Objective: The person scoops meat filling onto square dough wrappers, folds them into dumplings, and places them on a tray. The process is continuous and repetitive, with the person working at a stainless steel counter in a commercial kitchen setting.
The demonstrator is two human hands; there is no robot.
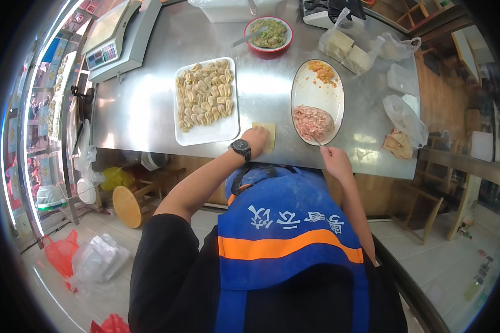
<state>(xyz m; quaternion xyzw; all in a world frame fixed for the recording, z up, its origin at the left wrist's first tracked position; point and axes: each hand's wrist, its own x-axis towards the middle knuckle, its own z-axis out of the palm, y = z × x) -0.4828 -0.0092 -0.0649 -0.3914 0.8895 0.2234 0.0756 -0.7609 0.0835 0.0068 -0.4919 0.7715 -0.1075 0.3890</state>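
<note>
My left hand (255,137) lies flat, fingers pressing the pale square wrapper (266,133) onto the steel table (150,111). My right hand (334,158) pinches a thin stick (317,140) dipping into pink minced filling (312,120) on the oval white plate (316,91)

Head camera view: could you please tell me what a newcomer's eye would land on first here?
Probably the white rectangular tray packed with folded dumplings, mid-table on the steel table. To its right sits an oval plate with pink minced filling and some orange filling. At the near edge, the left hand rests on a square wrapper, while the right hand holds a thin utensil to the mince.
</note>
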